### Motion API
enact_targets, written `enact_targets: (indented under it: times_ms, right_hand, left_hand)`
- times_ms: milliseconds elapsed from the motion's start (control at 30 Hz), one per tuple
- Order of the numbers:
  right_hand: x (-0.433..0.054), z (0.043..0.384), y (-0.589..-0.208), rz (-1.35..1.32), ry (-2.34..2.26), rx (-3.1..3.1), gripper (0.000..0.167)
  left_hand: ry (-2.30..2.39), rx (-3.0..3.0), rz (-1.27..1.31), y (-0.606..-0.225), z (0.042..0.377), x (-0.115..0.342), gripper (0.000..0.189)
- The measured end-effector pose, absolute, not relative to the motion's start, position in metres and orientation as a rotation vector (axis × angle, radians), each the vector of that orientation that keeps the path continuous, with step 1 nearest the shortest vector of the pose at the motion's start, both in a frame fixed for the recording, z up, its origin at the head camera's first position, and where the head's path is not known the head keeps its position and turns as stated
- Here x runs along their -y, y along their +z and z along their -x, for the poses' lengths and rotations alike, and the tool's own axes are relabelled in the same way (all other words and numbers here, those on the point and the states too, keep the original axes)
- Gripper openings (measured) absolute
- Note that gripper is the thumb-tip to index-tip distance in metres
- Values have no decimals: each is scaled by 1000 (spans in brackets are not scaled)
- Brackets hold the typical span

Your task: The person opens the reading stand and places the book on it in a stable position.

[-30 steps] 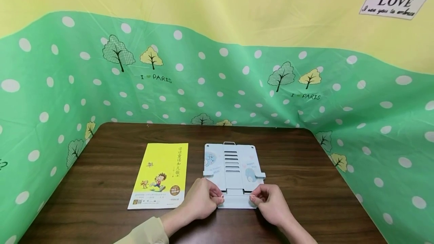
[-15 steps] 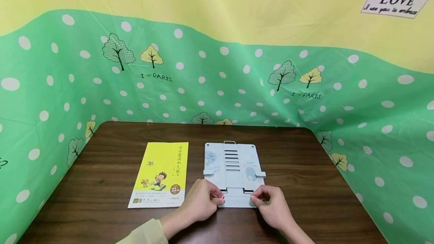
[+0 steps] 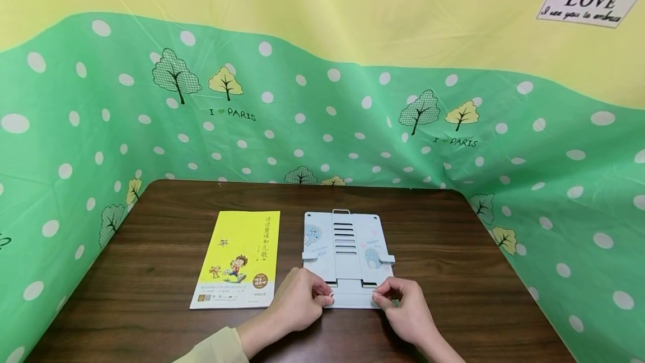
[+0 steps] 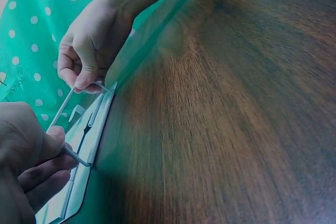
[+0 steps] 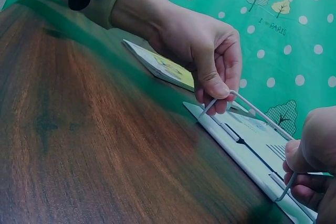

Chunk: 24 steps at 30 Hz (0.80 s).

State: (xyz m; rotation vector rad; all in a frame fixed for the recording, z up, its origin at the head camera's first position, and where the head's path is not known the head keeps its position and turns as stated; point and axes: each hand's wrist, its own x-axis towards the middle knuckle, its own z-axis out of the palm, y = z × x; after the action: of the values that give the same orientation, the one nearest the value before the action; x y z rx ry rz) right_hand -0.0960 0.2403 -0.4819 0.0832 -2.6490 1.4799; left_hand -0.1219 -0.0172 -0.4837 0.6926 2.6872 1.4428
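A white wire bar (image 5: 264, 116) stands raised over the near edge of a pale blue book stand (image 3: 347, 266), its two bent legs running down to that edge. The left hand (image 3: 302, 298) pinches the bar near its left corner between thumb and fingers, and the right hand (image 3: 408, 304) pinches it near the right corner in the same way, so the two mirror each other with the middle of the bar bare between them. Both hands are narrow, backs turned up toward the head camera, thumbs facing inward. In the right wrist view the left hand bends down from the wrist, its other fingers curled beneath the thumb. The left forearm slants in from the lower left, a pale sleeve (image 3: 216, 346) ending short of the wrist; the right forearm slants in from the lower right. The stand lies flat, with a clip at its left side (image 3: 309, 256), another at its right side (image 3: 387, 259), and a wire loop (image 3: 341, 211) at the far edge. Left of it, a yellow book (image 3: 242, 251) lies on the dark wooden table (image 3: 443, 228). Beyond hangs a green and yellow cloth (image 3: 322, 116) with printed trees.
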Motion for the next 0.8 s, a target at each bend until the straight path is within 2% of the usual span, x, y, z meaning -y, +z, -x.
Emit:
enact_targets:
  times_ms: [533, 800]
  right_hand:
    - [-242, 95, -484, -150, 1512, 2623, 31]
    - [-260, 103, -482, -352, 1517, 2711, 10]
  left_hand:
    - [1427, -2697, -736, -484, 121, 18, 13]
    - [1410, -2669, -775, -484, 123, 21, 8]
